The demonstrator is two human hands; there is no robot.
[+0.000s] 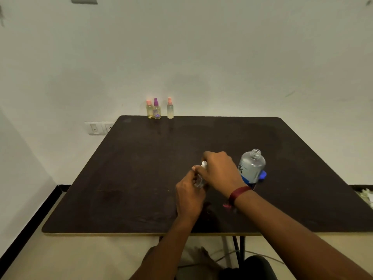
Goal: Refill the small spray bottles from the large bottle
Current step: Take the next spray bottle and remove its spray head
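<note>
A small clear spray bottle (199,181) stands on the dark table (141,178), gripped round its body by my left hand (189,196). My right hand (219,170) grips its white spray top (204,164) from above. Just right of my hands stands the large clear bottle (252,166) with a blue label, its neck open and uncapped. A blue cap (263,175) lies behind its base. Three more small spray bottles stand at the table's far edge: a pink-topped one (149,110), a purple-topped one (157,110) and another pink-topped one (170,109).
A small pink object (227,205) lies on the table under my right wrist. The white wall runs right behind the table's far edge, with a switch plate (99,128) at the left. Table legs and a cable show below the near edge.
</note>
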